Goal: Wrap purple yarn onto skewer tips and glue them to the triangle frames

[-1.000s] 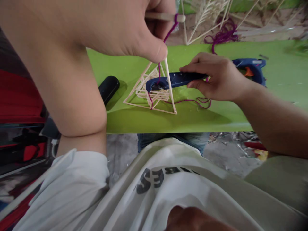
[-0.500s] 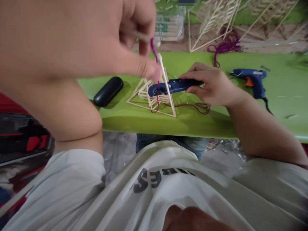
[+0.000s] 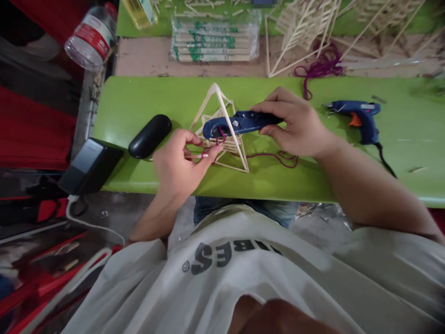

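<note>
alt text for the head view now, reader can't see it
The right hand holds a blue tool at a wooden-stick frame on a green table while the left hand pinches purple string. A blue glue gun lies nearby.

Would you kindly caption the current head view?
Right hand holds a blue tool at a stick frame; left hand holds purple string.

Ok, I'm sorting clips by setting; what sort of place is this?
Probably a craft workspace: a glue gun lies on the green tabletop, with a triangular stick frame and packaged wooden sticks nearby.
</note>
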Action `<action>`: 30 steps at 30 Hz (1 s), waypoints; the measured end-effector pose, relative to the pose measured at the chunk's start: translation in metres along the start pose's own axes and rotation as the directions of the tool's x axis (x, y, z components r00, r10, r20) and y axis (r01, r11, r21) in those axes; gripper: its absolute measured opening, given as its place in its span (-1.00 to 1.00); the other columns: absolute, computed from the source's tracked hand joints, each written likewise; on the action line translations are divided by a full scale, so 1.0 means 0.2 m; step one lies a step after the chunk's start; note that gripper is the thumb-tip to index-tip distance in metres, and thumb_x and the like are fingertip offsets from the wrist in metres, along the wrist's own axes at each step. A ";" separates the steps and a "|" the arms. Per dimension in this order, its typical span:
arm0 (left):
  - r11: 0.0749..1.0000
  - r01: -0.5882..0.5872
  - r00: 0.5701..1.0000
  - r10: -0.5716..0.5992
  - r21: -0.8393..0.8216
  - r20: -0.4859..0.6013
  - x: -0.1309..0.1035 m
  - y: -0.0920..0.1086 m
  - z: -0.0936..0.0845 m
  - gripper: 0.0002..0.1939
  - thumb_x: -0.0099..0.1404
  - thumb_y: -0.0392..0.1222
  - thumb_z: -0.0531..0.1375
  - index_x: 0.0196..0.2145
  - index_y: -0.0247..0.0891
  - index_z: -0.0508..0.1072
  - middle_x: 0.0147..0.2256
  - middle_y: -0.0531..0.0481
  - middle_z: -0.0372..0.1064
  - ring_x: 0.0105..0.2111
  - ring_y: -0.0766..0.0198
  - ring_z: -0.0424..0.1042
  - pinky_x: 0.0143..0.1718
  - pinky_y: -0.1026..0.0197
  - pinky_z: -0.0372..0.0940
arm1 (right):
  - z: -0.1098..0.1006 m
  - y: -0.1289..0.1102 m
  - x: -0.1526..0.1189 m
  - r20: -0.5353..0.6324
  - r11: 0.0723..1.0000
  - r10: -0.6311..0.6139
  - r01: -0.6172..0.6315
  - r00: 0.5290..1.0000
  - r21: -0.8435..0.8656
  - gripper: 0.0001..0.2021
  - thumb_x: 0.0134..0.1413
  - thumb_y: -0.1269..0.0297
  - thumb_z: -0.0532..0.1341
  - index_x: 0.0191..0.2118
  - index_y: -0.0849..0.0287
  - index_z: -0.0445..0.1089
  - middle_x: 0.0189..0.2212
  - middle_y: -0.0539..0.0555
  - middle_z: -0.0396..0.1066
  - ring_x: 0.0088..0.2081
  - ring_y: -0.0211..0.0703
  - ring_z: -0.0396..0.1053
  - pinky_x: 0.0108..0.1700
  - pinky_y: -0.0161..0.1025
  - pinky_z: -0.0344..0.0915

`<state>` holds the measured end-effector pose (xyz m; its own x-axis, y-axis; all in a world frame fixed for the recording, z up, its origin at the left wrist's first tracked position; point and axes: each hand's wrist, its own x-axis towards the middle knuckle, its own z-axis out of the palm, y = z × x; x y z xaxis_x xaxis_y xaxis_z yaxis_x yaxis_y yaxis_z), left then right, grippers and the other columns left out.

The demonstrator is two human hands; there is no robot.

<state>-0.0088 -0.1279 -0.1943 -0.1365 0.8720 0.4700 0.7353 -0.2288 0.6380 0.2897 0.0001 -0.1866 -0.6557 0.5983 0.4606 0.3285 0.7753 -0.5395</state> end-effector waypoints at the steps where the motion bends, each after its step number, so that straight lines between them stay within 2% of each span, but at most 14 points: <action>1: 1.000 -0.002 0.999 0.003 0.016 -0.053 -0.03 0.01 0.04 -0.53 0.24 0.03 0.62 -0.06 -0.14 0.55 -0.19 0.03 0.67 -0.45 0.33 0.53 -0.43 0.23 0.37 | 0.01 0.00 0.00 -0.004 1.000 -0.015 0.015 1.000 0.002 -0.59 0.45 0.08 0.28 0.31 -0.05 0.53 -0.01 0.17 0.53 0.00 0.11 0.56 0.12 0.13 0.62; 3: 0.999 -0.043 0.992 0.046 0.027 -0.115 -0.06 0.01 0.10 -0.48 0.25 0.02 0.61 0.06 -0.11 0.56 -0.16 0.00 0.69 -0.42 0.28 0.57 -0.39 0.20 0.42 | 0.02 -0.01 -0.01 0.000 1.000 -0.016 0.016 1.000 0.010 -0.58 0.45 0.04 0.27 0.31 -0.03 0.52 -0.01 0.18 0.53 0.00 0.11 0.55 0.13 0.15 0.62; 5: 0.995 -0.093 0.987 0.096 0.026 -0.129 -0.07 0.03 0.12 -0.54 0.32 0.00 0.57 0.08 -0.11 0.58 -0.21 0.01 0.67 -0.44 0.30 0.55 -0.40 0.20 0.40 | 0.02 -0.02 -0.01 0.025 1.000 0.018 -0.019 1.000 0.020 -0.56 0.46 0.01 0.25 0.34 -0.09 0.48 0.05 0.19 0.53 0.05 0.15 0.54 0.18 0.21 0.61; 8: 0.989 -0.146 0.982 0.148 0.024 -0.117 -0.04 0.06 0.11 -0.72 0.39 -0.01 0.51 -0.06 -0.14 0.61 -0.24 -0.01 0.63 -0.39 0.28 0.55 -0.38 0.19 0.37 | 0.01 -0.04 -0.02 0.080 0.996 0.079 -0.081 0.994 0.030 -0.54 0.50 0.02 0.17 0.41 -0.22 0.39 0.21 0.18 0.51 0.17 0.21 0.51 0.32 0.33 0.55; 11: 0.983 -0.182 0.974 0.182 0.013 -0.135 -0.02 0.08 0.12 -0.76 0.39 -0.02 0.51 -0.18 -0.17 0.60 -0.24 -0.02 0.60 -0.32 0.26 0.57 -0.34 0.20 0.38 | 0.02 -0.04 -0.02 0.107 0.995 0.081 -0.087 0.991 0.049 -0.52 0.52 0.03 0.14 0.44 -0.22 0.34 0.29 0.19 0.48 0.25 0.22 0.48 0.39 0.35 0.51; 16: 0.976 -0.218 0.961 0.218 0.019 -0.172 -0.01 0.07 0.17 -0.97 0.44 -0.22 0.41 -0.18 -0.16 0.63 -0.32 0.04 0.60 -0.41 0.32 0.53 -0.37 0.22 0.33 | 0.04 -0.02 -0.04 0.149 0.993 0.091 -0.102 0.985 0.064 -0.45 0.51 0.00 0.15 0.51 -0.26 0.25 0.32 0.15 0.52 0.27 0.23 0.51 0.38 0.38 0.53; 20: 0.971 -0.238 0.957 0.239 0.028 -0.164 -0.01 0.06 0.18 -0.93 0.47 -0.23 0.36 -0.11 -0.13 0.65 -0.31 0.02 0.60 -0.40 0.30 0.52 -0.34 0.20 0.36 | 0.04 -0.02 -0.05 0.162 0.996 0.069 -0.076 0.984 0.040 -0.41 0.50 -0.03 0.14 0.55 -0.30 0.19 0.35 0.14 0.51 0.27 0.25 0.53 0.38 0.40 0.54; 25: 0.970 -0.242 0.957 0.244 0.032 -0.153 -0.02 0.06 0.18 -0.96 0.45 -0.24 0.35 -0.15 -0.14 0.59 -0.28 0.03 0.61 -0.41 0.32 0.53 -0.35 0.21 0.37 | 0.04 -0.02 -0.05 0.177 0.993 0.116 -0.116 0.977 -0.013 -0.24 0.42 -0.13 0.24 0.62 -0.22 0.09 0.41 0.18 0.46 0.33 0.34 0.49 0.43 0.37 0.50; 30: 0.975 -0.221 0.966 0.223 0.029 -0.133 -0.02 0.07 0.18 -0.93 0.43 -0.19 0.37 -0.20 -0.14 0.53 -0.30 0.01 0.57 -0.40 0.29 0.53 -0.32 0.16 0.35 | 0.06 0.00 -0.06 0.153 0.996 0.090 -0.085 0.984 -0.039 -0.23 0.41 -0.09 0.25 0.63 -0.24 0.09 0.36 0.17 0.49 0.29 0.31 0.53 0.39 0.32 0.54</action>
<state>0.0252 -0.1188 -0.2083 -0.0563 0.7334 0.6775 0.7662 -0.4034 0.5003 0.2892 -0.0090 -0.1994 -0.7197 0.6278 0.2964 0.4097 0.7287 -0.5487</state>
